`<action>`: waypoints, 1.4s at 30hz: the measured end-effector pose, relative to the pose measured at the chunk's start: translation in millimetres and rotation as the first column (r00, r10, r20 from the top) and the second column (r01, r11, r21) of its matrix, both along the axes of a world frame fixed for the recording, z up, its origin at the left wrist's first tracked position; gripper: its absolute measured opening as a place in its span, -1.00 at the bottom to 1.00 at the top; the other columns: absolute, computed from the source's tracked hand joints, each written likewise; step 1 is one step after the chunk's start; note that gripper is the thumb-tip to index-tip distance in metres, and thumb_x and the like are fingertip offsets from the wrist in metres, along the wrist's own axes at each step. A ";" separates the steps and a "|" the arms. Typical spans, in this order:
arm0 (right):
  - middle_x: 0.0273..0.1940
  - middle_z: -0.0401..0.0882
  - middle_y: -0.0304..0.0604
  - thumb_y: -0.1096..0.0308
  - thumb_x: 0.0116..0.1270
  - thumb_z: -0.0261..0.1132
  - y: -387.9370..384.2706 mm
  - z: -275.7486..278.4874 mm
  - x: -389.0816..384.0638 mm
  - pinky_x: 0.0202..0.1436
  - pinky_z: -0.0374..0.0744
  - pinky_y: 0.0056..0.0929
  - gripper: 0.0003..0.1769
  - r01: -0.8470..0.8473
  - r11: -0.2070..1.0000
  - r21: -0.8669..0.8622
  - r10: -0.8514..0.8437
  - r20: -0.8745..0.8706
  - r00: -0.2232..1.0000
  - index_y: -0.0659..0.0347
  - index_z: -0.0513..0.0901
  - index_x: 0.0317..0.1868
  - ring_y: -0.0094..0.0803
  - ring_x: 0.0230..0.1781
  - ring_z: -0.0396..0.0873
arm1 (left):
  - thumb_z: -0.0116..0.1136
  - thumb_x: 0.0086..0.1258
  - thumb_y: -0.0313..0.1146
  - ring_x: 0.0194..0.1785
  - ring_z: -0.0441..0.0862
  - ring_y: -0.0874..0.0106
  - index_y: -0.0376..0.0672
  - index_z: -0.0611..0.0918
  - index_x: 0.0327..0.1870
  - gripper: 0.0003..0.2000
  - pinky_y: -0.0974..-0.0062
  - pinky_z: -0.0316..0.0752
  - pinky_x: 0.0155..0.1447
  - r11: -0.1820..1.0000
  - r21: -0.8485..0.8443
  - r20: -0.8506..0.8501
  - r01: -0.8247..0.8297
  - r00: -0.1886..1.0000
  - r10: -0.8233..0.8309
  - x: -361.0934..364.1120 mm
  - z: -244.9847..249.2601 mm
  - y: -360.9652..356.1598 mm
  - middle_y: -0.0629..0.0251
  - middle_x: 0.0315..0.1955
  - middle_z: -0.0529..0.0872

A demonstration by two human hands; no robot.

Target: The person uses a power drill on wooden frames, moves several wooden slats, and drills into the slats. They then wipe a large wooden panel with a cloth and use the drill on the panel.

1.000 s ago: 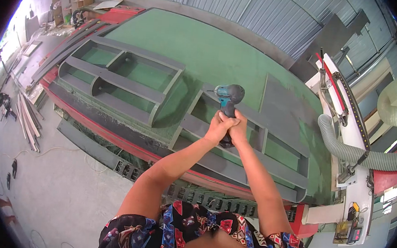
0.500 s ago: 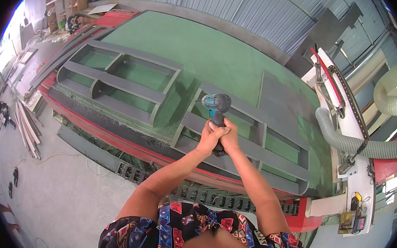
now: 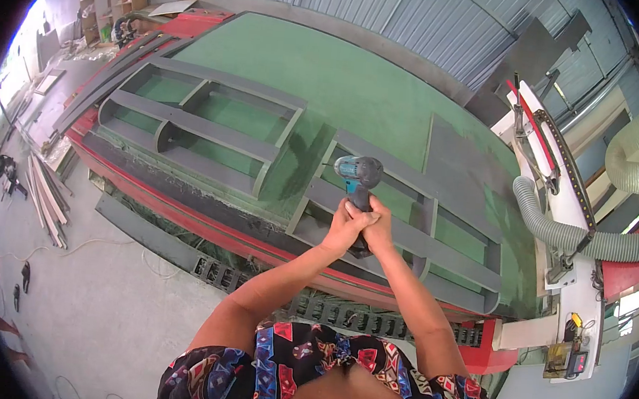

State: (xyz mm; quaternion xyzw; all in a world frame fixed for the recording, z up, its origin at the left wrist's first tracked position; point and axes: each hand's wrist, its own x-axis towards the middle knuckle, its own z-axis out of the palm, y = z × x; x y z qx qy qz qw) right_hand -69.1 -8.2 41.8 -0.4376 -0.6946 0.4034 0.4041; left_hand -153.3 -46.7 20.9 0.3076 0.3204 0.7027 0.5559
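Both of my hands are closed together around the handle of a teal and black cordless drill, held up in front of me. My left hand wraps the grip from the left side, and my right hand wraps it from the right. The drill's nose points left, with a thin bit showing. Below and behind it lies a grey shelf frame on the green table top. Another grey shelf frame, with rounded corners, lies to the left. The lower part of the drill is partly hidden by my hands.
The wide green table has a red edge along its near side. A flat grey panel lies on it at right. A white machine beam with a grey ribbed hose stands at right. Long strips lie on the floor at left.
The view has shifted slightly, so the table and frames sit a little further right. My hands and the drill have also moved a little right and down in view, with the grip kept.
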 end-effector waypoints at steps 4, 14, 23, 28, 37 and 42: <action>-0.38 0.51 -0.28 0.19 0.15 0.39 -27.7 14.4 8.4 -0.30 0.46 -0.51 -0.66 -0.024 0.999 -0.029 0.024 0.009 1.000 0.29 0.57 -0.21 -0.56 -0.38 0.40 | 0.29 0.20 -0.29 0.01 0.43 0.48 -0.29 0.25 0.12 -0.44 0.49 0.37 0.10 0.996 0.000 -0.010 0.087 0.996 -0.087 6.7 2.8 -25.2 0.22 -0.08 0.43; -0.40 0.51 -0.28 0.19 0.16 0.40 -69.4 -1.7 22.2 -0.31 0.44 -0.52 -0.64 -0.016 0.997 -0.082 0.013 -0.038 0.999 0.29 0.56 -0.18 -0.57 -0.40 0.39 | 0.31 0.16 -0.24 0.04 0.40 0.47 -0.32 0.21 0.14 -0.36 0.49 0.35 0.12 0.987 -0.058 -0.051 0.152 0.987 -0.155 14.4 -5.5 -67.3 0.19 -0.06 0.41; -0.39 0.52 -0.28 0.23 0.17 0.39 -87.2 0.6 31.3 -0.31 0.44 -0.54 -0.67 0.028 0.999 -0.031 -0.028 0.005 1.000 0.28 0.56 -0.18 -0.57 -0.39 0.39 | 0.32 0.17 -0.28 0.03 0.41 0.47 -0.34 0.19 0.15 -0.35 0.50 0.35 0.13 0.977 -0.065 -0.080 0.201 0.975 -0.206 22.2 -12.8 -76.8 0.21 -0.06 0.41; -0.39 0.53 -0.27 0.24 0.19 0.38 -94.4 -2.5 45.8 -0.32 0.45 -0.52 -0.69 0.065 0.998 -0.016 -0.066 -0.021 0.998 0.28 0.56 -0.19 -0.56 -0.39 0.41 | 0.37 0.11 -0.24 -0.05 0.45 0.47 -0.40 0.27 0.07 -0.36 0.51 0.41 0.04 0.986 -0.027 -0.083 0.165 0.983 -0.166 36.3 -6.6 -84.3 0.17 -0.13 0.47; -0.37 0.53 -0.26 0.24 0.20 0.38 -112.0 -1.6 91.8 -0.29 0.45 -0.53 -0.68 0.175 0.984 -0.017 -0.175 -0.043 0.984 0.27 0.55 -0.16 -0.57 -0.37 0.42 | 0.37 0.11 -0.28 -0.01 0.46 0.44 -0.41 0.19 0.14 -0.30 0.50 0.40 0.10 0.939 -0.035 -0.026 0.342 0.939 -0.343 79.4 -3.1 -87.8 0.17 -0.09 0.46; -0.36 0.53 -0.27 0.24 0.20 0.38 -112.4 -3.2 111.6 -0.27 0.45 -0.54 -0.67 0.214 0.977 -0.016 -0.215 -0.068 0.974 0.27 0.55 -0.14 -0.58 -0.35 0.42 | 0.35 0.12 -0.31 0.00 0.46 0.44 -0.41 0.18 0.14 -0.31 0.49 0.41 0.10 0.920 -0.016 -0.001 0.393 0.920 -0.393 98.4 -5.6 -83.7 0.17 -0.08 0.46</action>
